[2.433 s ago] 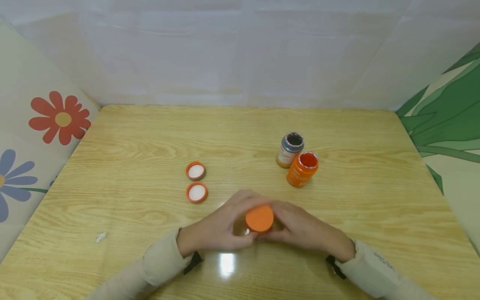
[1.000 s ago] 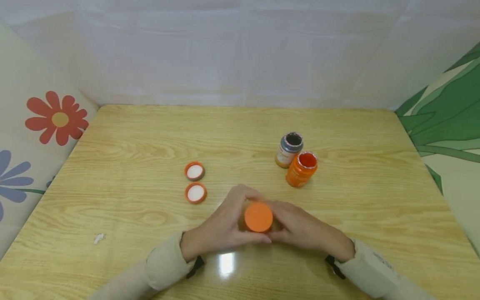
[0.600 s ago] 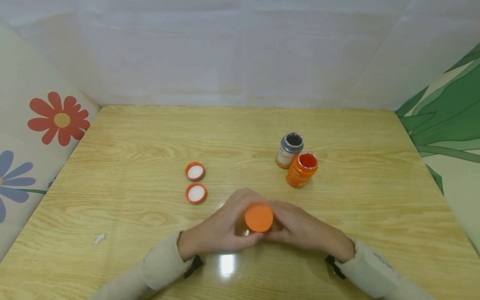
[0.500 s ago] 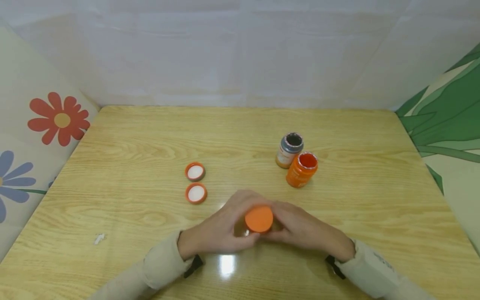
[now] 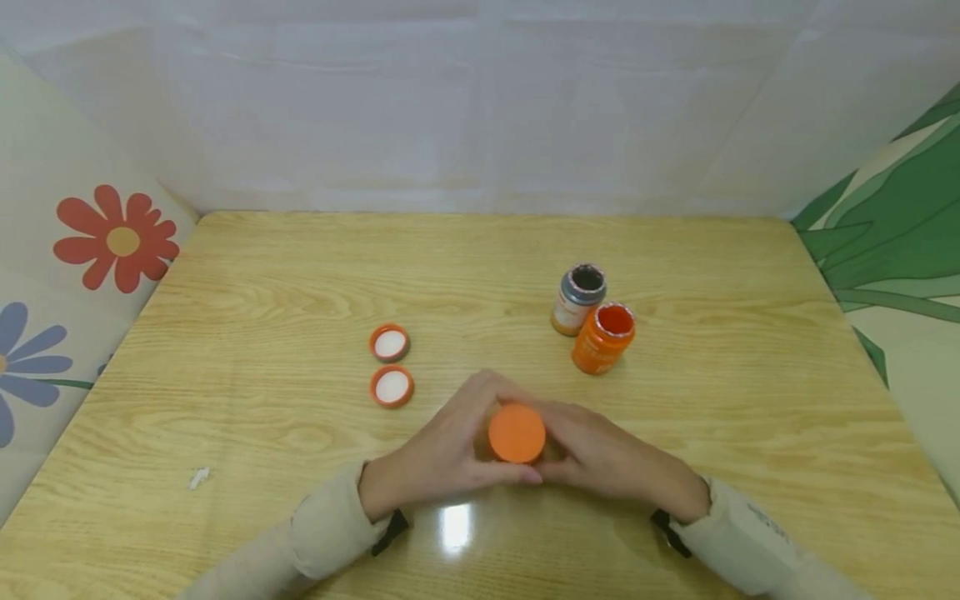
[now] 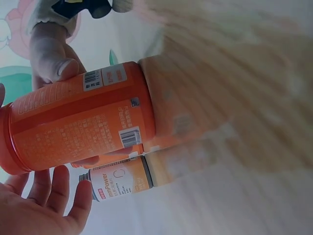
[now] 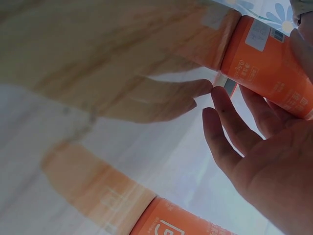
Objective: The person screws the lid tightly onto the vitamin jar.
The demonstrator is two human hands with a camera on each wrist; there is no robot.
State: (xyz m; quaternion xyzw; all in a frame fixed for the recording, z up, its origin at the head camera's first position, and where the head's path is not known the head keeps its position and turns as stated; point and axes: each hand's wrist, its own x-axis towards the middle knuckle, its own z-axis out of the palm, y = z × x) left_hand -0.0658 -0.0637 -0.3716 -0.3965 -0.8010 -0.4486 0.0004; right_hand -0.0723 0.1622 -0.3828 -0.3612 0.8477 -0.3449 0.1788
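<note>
An orange pill bottle (image 6: 83, 120) with a flat orange lid (image 5: 517, 433) stands upright on the table in front of me. The left hand (image 5: 450, 442) curves around the lid from the left, thumb on the near side and index finger on the far side. From the right, the right hand (image 5: 607, 454) grips the bottle's body, its thumb (image 6: 67, 67) against the printed label in the left wrist view. Part of the lid is cut off at that view's edge. Behind the hands stand an uncapped orange bottle (image 5: 597, 350) and an uncapped grey bottle (image 5: 573, 310), side by side.
Two loose lids (image 5: 391, 386), white inside, lie upturned left of the hands. A small white scrap (image 5: 199, 477) is at the table's left. A pale wall (image 5: 480, 108) rises behind the wooden table (image 5: 300, 258).
The left hand has turned about the lid and back again, its thumb now further right along the near side. The right hand and the bottle have stayed in place.
</note>
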